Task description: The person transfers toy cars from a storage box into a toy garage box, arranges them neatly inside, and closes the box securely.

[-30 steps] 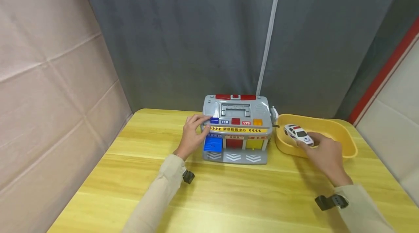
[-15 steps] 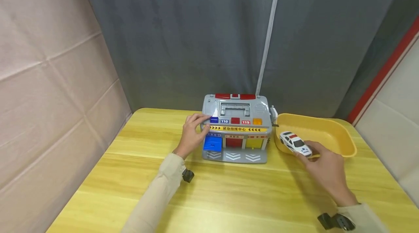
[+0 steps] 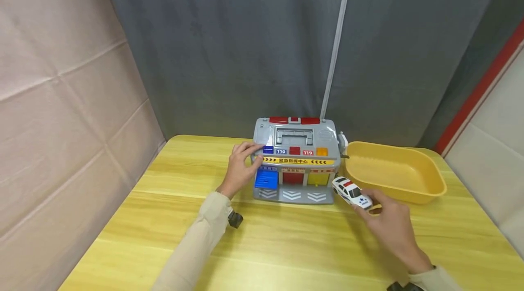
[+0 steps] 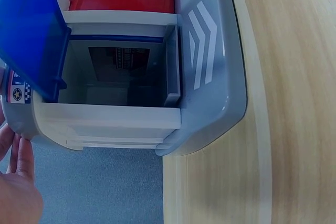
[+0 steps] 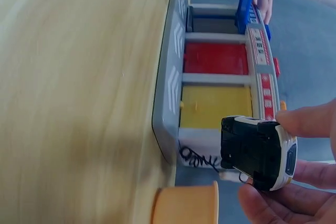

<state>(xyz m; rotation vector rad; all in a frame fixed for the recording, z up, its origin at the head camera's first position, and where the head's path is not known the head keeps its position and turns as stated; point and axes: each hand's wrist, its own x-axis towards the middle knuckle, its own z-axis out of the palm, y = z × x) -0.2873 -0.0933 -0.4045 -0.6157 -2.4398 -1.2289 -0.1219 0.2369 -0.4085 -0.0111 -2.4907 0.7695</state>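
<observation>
A grey toy rescue station (image 3: 292, 194) stands at the back of the table, with blue, red and yellow garage doors. Its blue door (image 4: 31, 30) is swung up, showing a hollow bay (image 4: 118, 72) behind it. My left hand (image 3: 240, 170) holds the roof's left front corner, index fingertip at the blue button (image 3: 268, 150) and thumb on the front edge. Between thumb and fingers my right hand (image 3: 390, 225) pinches a white toy police car (image 3: 352, 192), raised by the station's right front corner. The car's black underside (image 5: 251, 148) faces the right wrist camera.
A yellow plastic tub (image 3: 425, 191) sits right of the station, behind my right hand. A coiled black cord (image 5: 194, 158) hangs at the station's right side. The red door (image 5: 216, 57) and yellow door (image 5: 216, 106) are down. A grey curtain (image 3: 245, 54) hangs behind the table.
My right hand has carried the police car from over the yellow tub leftward and toward me, to beside the station's right front. The left hand and the raised blue door stay put.
</observation>
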